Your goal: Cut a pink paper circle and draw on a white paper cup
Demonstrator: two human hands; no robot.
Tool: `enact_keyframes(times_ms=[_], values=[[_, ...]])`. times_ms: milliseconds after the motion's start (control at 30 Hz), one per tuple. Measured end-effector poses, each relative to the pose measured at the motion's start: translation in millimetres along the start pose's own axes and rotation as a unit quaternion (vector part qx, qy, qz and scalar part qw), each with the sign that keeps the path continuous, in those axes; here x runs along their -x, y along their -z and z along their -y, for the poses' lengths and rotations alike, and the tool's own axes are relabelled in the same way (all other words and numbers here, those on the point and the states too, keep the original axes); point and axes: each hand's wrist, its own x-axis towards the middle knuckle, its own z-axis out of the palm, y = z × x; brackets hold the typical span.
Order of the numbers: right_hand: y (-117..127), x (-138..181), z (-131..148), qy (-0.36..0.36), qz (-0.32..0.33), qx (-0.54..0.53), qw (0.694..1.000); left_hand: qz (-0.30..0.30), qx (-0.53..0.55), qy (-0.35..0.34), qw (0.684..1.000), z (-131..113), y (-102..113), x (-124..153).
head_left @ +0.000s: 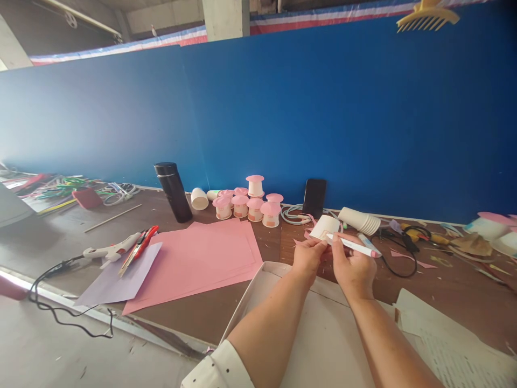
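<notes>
My left hand [310, 256] is closed on the near side of a white paper cup [326, 224], which lies tilted with its base up. In my right hand [355, 267] is a white marker with a pink end [355, 246], its tip against the cup's side. Faint pinkish lines show on the cup beside the tip. Both hands are over a white box lid or tray [323, 328]. To the left stand several finished-looking cups with pink paper tops [270, 214], some stacked, with small orange-brown marks on their sides.
Pink paper sheets [205, 250] and a lilac sheet [121, 277] lie left, with red scissors [138, 250] and a glue gun [111, 250]. A black bottle [173, 192], a phone [314, 198] and nested paper cups [359, 221] stand near the blue partition [323, 108]. Cables clutter the right.
</notes>
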Motion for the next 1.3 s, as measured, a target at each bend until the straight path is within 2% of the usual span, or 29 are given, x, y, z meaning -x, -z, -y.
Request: enact_keyframes(times_ms=[967, 1100, 1300], values=[[0.6, 0.2, 0.2, -0.012, 0.008, 0.011, 1.000, 0.008, 0.005, 0.003, 1.000, -0.2, 1.0, 0.0], [0.6, 0.2, -1.3, -0.017, 0.003, -0.005, 1.000, -0.004, 0.003, 0.010, 1.000, -1.3, 0.5, 0.1], [-0.8, -2.9, -4.2, -0.059, -0.029, -0.084, 0.994, -0.037, 0.011, 0.033, 0.999, -3.7, 0.2, 0.6]])
